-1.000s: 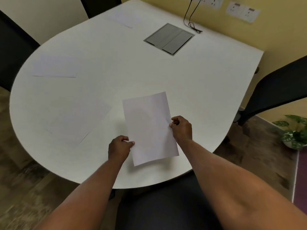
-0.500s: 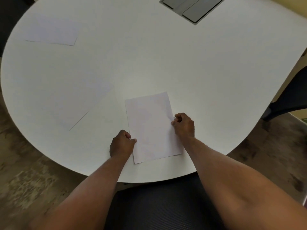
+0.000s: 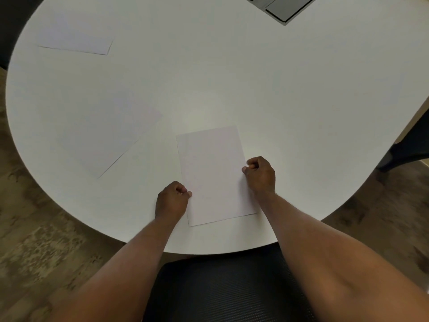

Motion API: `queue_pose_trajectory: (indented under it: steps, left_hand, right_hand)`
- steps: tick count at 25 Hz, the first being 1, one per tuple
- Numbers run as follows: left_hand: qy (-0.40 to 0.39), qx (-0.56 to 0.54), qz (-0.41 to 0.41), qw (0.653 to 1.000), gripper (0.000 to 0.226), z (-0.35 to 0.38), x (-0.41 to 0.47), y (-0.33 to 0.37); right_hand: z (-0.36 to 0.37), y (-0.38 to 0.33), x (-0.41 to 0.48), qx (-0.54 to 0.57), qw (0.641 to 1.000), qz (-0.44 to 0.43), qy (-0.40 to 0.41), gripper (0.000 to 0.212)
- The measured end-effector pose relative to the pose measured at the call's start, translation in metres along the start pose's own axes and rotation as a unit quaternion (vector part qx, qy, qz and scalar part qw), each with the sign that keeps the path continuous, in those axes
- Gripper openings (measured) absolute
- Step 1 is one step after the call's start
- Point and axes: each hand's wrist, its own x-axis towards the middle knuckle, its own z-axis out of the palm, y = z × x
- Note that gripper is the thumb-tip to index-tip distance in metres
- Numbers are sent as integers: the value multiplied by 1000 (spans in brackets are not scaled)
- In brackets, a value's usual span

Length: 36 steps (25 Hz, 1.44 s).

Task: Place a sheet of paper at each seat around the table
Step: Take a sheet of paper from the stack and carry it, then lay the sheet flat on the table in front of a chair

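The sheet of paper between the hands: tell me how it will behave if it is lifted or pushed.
The sheet of paper looks thin and lies flat on the smooth table, so it will probably droop if lifted by one edge. Pushed, it would likely slide easily. The left hand and right hand pinch opposite edges, which suggests it needs two-sided support to stay flat.

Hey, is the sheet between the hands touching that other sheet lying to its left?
Apart. The head view shows bare table between the near sheet and the left sheet.
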Motion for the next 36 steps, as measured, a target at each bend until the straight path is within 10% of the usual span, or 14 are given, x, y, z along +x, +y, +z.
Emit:
queue_pose_trajectory:
  steps: [27, 36]
  left_hand:
    - [128, 0, 103, 986, 36, -113, -135, 14]
    - [92, 90, 103, 986, 55, -172, -138, -7]
  right_hand:
    - [-81, -61, -142, -41, 990, -133, 18, 34]
    - [-68, -90, -191, -337, 905, -259, 26, 60]
